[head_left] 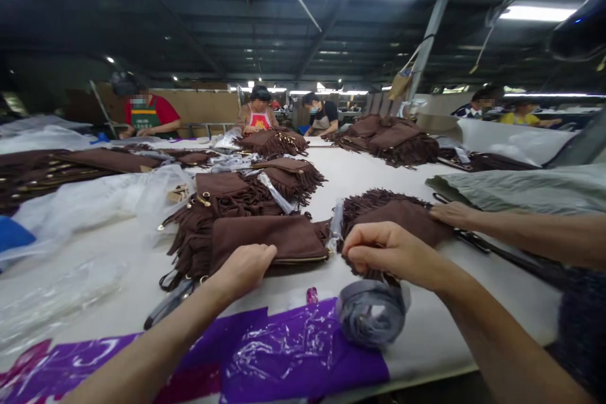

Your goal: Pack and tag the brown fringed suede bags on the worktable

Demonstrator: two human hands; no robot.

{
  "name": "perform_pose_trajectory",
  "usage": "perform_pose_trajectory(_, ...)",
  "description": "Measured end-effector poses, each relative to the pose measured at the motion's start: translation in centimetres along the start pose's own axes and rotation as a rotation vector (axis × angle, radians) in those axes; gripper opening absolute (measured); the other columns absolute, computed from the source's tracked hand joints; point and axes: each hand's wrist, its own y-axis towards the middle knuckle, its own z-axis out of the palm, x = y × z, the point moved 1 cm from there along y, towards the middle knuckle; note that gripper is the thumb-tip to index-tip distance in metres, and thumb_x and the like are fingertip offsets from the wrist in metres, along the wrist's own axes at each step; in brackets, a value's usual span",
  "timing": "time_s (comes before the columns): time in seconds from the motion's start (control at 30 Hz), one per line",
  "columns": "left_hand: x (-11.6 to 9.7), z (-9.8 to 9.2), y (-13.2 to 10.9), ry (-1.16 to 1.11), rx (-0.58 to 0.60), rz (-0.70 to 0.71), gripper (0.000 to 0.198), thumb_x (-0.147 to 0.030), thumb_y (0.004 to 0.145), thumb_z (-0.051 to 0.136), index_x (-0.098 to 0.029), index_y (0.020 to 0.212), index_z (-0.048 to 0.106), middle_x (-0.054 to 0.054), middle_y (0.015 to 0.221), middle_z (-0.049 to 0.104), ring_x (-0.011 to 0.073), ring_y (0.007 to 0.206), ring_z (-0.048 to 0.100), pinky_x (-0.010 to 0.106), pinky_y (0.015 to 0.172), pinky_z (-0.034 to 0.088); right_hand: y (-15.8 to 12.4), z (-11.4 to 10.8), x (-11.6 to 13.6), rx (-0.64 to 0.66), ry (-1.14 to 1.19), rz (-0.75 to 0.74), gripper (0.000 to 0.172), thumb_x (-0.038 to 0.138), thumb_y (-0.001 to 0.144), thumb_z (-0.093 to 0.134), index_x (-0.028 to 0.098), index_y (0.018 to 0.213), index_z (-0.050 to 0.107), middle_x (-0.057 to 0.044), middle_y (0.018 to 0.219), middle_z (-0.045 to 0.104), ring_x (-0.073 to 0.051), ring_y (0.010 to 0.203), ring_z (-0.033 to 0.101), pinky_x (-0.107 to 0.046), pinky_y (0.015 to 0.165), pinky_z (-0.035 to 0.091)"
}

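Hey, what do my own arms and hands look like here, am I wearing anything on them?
The left hand and right hand wear no gloves, and both arms are uncovered with no sleeves in view. No watch, bracelet or ring shows.

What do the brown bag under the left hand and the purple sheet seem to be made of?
Brown bag under the left hand: matte, napped surface, likely suede or faux suede. Purple sheet: apparently thin glossy plastic film, crinkled with glare.
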Motion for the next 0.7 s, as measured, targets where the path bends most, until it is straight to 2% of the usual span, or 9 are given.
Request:
perform_pose_trajectory(0.07, 0.3, -1.0, 0.7, -0.013, -0.022, -0.024, 0.023, -0.005, 0.087, 0.040, -0.018, 0.094, 0.058, 0.009, 0.091, 0.072, 0.0254, 0.085, 0.068, 0.032, 0.072, 0.047, 1.5, 0.8, -0.3, 0.090, -0.190, -0.049, 0.014, 0.024, 0.080, 0.059, 0.019, 0.070, 0.067, 0.002, 0.062, 0.062, -0.014, 0.059, 0.054, -0.024, 0.056, 0.040)
perform_pose_trajectory(0.2, 1.1, -3.2, 1.7, -0.033, -0.090, -0.085, 0.021, -0.011, 0.093, 0.038, -0.018, 0.098, 0.056, 0.009, 0.085, 0.071, 0.0265, 0.083, 0.068, 0.031, 0.066, 0.044, 4.6, 2.9, -2.3, 0.199, -0.395, -0.135, 0.015, 0.016, 0.081, 0.054, 0.019, 0.071, 0.064, 0.003, 0.065, 0.060, -0.014, 0.064, 0.053, -0.025, 0.062, 0.038)
perform_pose_trajectory(0.4, 2.9, -3.7, 2.6, -0.091, -0.126, -0.112, 0.019, -0.016, 0.096, 0.038, -0.020, 0.100, 0.056, 0.005, 0.084, 0.070, 0.0212, 0.079, 0.066, 0.027, 0.067, 0.043, 6.9, 5.7, -6.1, 0.194, -0.362, -0.141, 0.014, 0.014, 0.083, 0.049, 0.020, 0.072, 0.055, 0.003, 0.068, 0.055, -0.015, 0.066, 0.050, -0.026, 0.063, 0.037)
perform_pose_trajectory(0.53, 4.0, -4.0, 2.8, -0.133, -0.119, -0.128, 0.018, -0.018, 0.097, 0.040, -0.020, 0.102, 0.057, 0.002, 0.082, 0.067, 0.0179, 0.077, 0.064, 0.025, 0.070, 0.045, 7.0, 6.2, -6.7, 0.193, -0.301, -0.168, 0.014, 0.021, 0.088, 0.044, 0.021, 0.076, 0.051, 0.003, 0.074, 0.053, -0.016, 0.071, 0.049, -0.026, 0.067, 0.039)
perform_pose_trajectory(0.63, 3.1, -4.8, 2.1, -0.132, -0.239, -0.106, 0.022, -0.016, 0.095, 0.041, -0.017, 0.111, 0.055, 0.007, 0.103, 0.063, 0.0204, 0.096, 0.062, 0.031, 0.085, 0.047, 7.4, 5.8, -6.1, 0.191, -0.248, -0.197, 0.016, 0.025, 0.090, 0.044, 0.022, 0.075, 0.048, 0.003, 0.075, 0.050, -0.016, 0.074, 0.048, -0.026, 0.071, 0.040)
perform_pose_trajectory(0.7, 1.5, -4.8, 1.4, -0.149, -0.287, -0.001, 0.023, -0.015, 0.094, 0.040, -0.017, 0.111, 0.056, 0.008, 0.111, 0.059, 0.0213, 0.104, 0.059, 0.033, 0.092, 0.046, 7.8, 5.6, -5.8, 0.191, -0.228, -0.208, 0.016, 0.027, 0.090, 0.044, 0.022, 0.075, 0.047, 0.002, 0.076, 0.050, -0.016, 0.075, 0.048, -0.026, 0.072, 0.040)
